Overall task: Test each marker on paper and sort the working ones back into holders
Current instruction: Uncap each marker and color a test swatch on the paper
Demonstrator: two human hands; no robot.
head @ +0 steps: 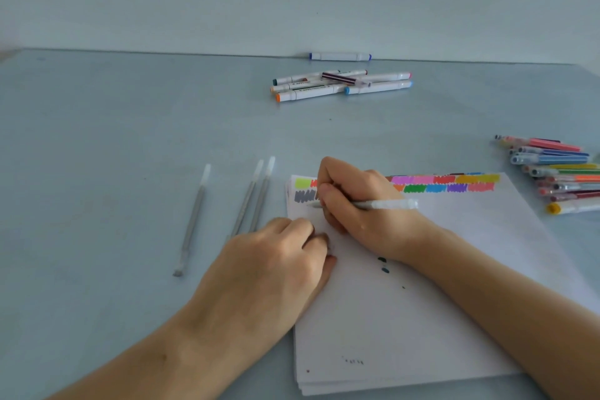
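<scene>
head view, forward-down, close over table (130, 140)

Three pens (227, 211) lie left of the paper (422, 302).

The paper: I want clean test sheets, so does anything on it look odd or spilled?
Yes. Dark ink blots sit mid-sheet on the paper, beside the right hand's wrist, well apart from the neat colour swatches along the top edge. They look like drips.

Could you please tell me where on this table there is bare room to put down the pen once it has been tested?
Bare table lies left of the three grey pens, and between the paper and the white marker pile. It is crowded at the right edge, where the coloured pens are heaped, and by the paper's top left corner, where the left hand and right hand work.
</scene>
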